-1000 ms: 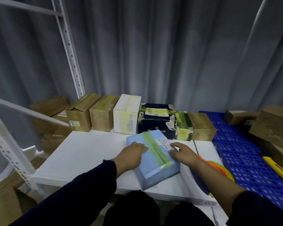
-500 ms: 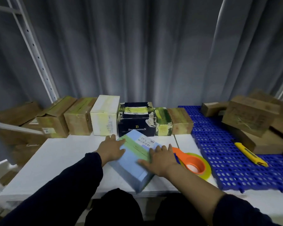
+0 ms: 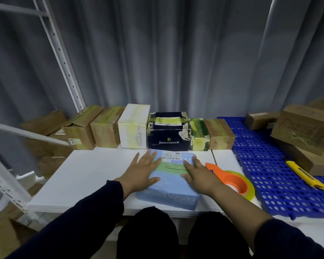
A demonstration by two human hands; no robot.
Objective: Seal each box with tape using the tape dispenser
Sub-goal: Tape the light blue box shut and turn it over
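Resting flat at lower centre, your left hand [image 3: 142, 172] and right hand [image 3: 198, 174] lie with fingers spread on the light-blue box [image 3: 168, 193], gripping nothing; the box sits near the front edge of the white table [image 3: 86, 174]; the orange tape dispenser [image 3: 230, 181] lies just right of your right wrist; a yellow utility knife [image 3: 305, 174] lies on the blue perforated mat [image 3: 260, 161]; beyond the light-blue box stands the dark Benlydesign box [image 3: 168, 139].

We reach both arms forward in dark sleeves, the right forearm bare. Our left hand [image 3: 141, 172] lies palm down, fingers [image 3: 150, 158] straight and spread. Our right hand [image 3: 199, 175] lies flat beside it, fingers straight.
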